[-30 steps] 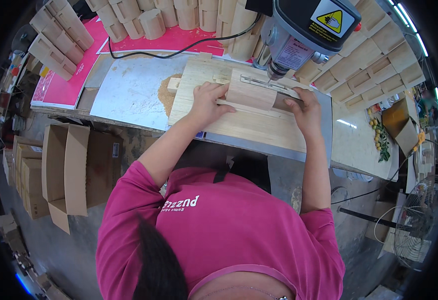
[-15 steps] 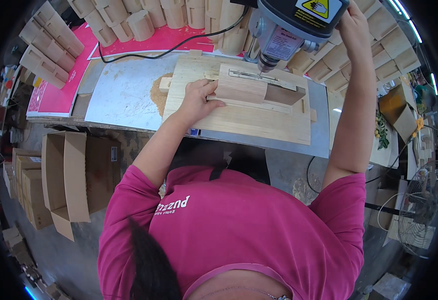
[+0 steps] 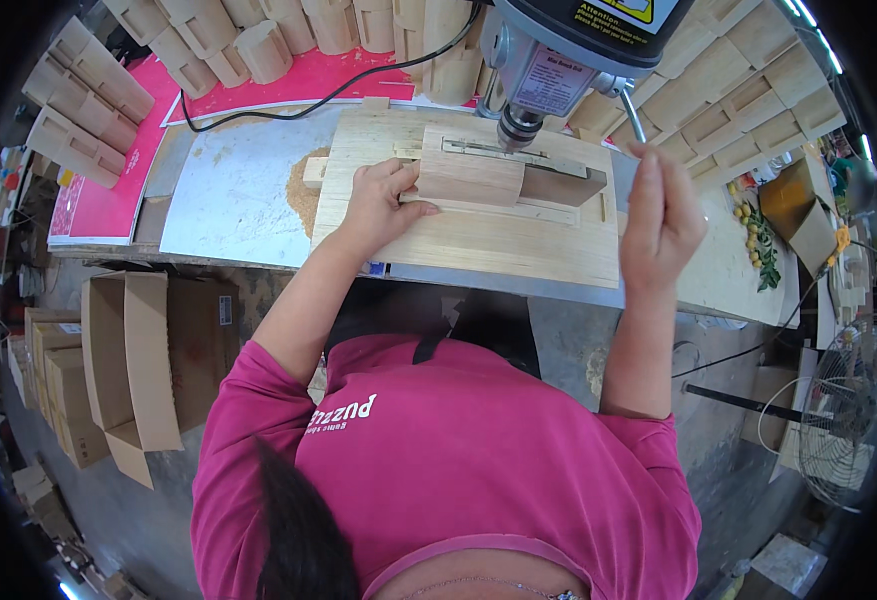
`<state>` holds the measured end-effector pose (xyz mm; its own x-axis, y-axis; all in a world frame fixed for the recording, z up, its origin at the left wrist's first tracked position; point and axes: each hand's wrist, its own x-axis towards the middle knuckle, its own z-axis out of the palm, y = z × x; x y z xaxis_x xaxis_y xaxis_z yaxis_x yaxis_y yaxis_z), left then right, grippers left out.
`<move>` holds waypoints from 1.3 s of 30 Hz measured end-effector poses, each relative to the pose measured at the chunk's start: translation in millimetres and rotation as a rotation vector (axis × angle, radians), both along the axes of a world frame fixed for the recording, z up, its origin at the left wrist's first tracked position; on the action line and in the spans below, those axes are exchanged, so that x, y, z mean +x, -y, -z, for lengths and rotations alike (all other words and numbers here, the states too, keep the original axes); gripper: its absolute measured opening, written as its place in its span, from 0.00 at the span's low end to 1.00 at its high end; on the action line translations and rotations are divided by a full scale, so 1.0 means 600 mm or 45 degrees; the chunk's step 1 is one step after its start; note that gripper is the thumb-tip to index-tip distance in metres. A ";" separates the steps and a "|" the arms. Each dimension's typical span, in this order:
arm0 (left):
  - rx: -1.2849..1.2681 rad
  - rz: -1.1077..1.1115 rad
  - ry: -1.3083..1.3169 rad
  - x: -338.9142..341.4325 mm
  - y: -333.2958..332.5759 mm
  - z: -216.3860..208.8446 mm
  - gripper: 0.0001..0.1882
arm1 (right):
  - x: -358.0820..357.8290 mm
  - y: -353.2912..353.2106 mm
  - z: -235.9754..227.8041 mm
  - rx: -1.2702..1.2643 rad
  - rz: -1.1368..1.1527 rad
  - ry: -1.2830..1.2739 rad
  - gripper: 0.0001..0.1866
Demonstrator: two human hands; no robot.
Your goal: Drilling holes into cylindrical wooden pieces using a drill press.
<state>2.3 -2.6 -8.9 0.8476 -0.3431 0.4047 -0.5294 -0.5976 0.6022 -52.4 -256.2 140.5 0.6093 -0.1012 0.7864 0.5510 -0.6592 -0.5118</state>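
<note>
Right hand has come down from beside the motor head to the lever since the last frame; chuck now sits lower, close over the wooden block. Hand is closed at the lever's end, finger contact slightly blurred. Left hand grips the block's left end, thumb along the front edge, fingertips partly hidden.

Position: block lies lengthwise on a pale board on the desk, beneath the drill press. A dark flat piece stands out from its right end. Judgement: left grip steadies the block, board probably locates it under the chuck, and the lever seems to govern chuck height. Sawdust lies left of the board.

Count: one block on the board, one board, one drill press, one lever visible, one dark piece, one black cable, two hands. Stacked wooden pieces behind: many, overlapping and cut off, no reliable total
</note>
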 end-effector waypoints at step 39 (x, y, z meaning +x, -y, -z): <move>0.112 -0.095 0.056 -0.017 0.072 -0.004 0.30 | 0.009 0.000 0.029 0.149 -0.078 0.121 0.06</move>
